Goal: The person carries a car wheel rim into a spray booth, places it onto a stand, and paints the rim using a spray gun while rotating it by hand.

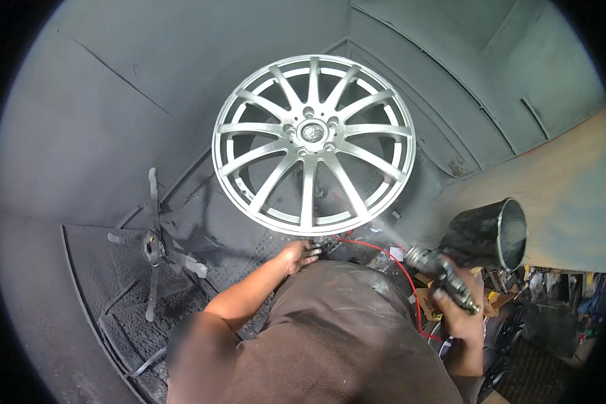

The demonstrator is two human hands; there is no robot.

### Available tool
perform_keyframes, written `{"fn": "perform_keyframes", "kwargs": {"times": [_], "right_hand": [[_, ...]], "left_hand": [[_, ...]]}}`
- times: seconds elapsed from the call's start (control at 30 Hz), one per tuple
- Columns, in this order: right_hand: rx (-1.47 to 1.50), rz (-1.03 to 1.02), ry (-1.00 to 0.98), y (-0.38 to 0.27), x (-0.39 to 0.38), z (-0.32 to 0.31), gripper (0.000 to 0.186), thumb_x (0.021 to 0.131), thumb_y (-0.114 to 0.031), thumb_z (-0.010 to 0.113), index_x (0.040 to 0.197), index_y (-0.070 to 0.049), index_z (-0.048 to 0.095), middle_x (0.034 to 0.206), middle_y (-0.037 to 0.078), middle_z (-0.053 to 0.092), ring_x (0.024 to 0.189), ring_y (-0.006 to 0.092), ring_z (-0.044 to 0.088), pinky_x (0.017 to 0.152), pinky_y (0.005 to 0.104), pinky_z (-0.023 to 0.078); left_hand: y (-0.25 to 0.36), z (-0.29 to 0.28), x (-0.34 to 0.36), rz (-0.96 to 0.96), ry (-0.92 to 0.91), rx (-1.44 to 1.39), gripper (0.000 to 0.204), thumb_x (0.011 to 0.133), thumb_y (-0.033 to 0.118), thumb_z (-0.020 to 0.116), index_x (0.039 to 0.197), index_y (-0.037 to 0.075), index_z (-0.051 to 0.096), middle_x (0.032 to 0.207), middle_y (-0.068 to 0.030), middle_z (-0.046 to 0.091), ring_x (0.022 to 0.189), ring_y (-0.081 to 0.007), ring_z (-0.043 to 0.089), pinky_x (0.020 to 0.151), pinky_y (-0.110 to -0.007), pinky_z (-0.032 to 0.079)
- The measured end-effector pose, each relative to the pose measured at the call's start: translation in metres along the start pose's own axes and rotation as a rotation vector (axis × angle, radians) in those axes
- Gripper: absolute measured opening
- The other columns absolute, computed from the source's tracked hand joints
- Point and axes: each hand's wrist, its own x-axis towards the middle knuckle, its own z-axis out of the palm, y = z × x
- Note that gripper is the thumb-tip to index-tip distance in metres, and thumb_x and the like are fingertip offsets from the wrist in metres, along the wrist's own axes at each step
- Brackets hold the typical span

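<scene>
A silver multi-spoke car wheel rim [308, 209] faces up in front of me, raised above the floor; what bears it is mostly hidden beneath. My right hand [459, 306] is closed round a spray gun [456, 286] with a dark, open-topped paint cup [478, 232]. The gun's nozzle points at the rim's near right edge, and a faint pale mist shows between them. Just below the rim's near edge, my left hand [300, 257] has its fingers curled at a dark part under the wheel. What that hand grips is too dark to make out.
A red hose [405, 269] curves under the rim toward my right side. On the left stands a grey-coated stand [153, 248] with several arms. Grey booth walls [114, 101] enclose the far side. Boxes and clutter [498, 299] lie at the lower right.
</scene>
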Motion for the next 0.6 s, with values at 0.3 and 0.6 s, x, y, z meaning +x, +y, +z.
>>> {"fn": "perform_keyframes", "kwargs": {"times": [0.3,0.6], "right_hand": [[-0.101,-0.102,-0.131,-0.025,0.0,0.009,0.042,0.081,-0.007,0.073,0.119,0.004,0.064,0.103,0.016,0.07,0.097,0.0225,0.067,0.092,0.0331,0.047],[0.062,-0.152,0.336,0.013,-0.009,-0.018,0.041,0.086,0.001,0.066,0.126,0.005,0.054,0.122,0.016,0.061,0.095,0.0193,0.062,0.088,0.0316,0.049]], "left_hand": [[0.073,-0.077,0.005,0.472,0.156,-0.19,0.042,0.103,0.028,0.039,0.129,-0.001,0.054,0.131,-0.0129,0.059,0.12,-0.0277,0.055,0.106,-0.041,0.041],[0.026,0.019,-0.009,0.257,0.096,-0.146,0.033,0.101,0.04,0.044,0.114,0.015,0.061,0.115,-0.0043,0.064,0.102,-0.0181,0.061,0.089,-0.037,0.05]]}}
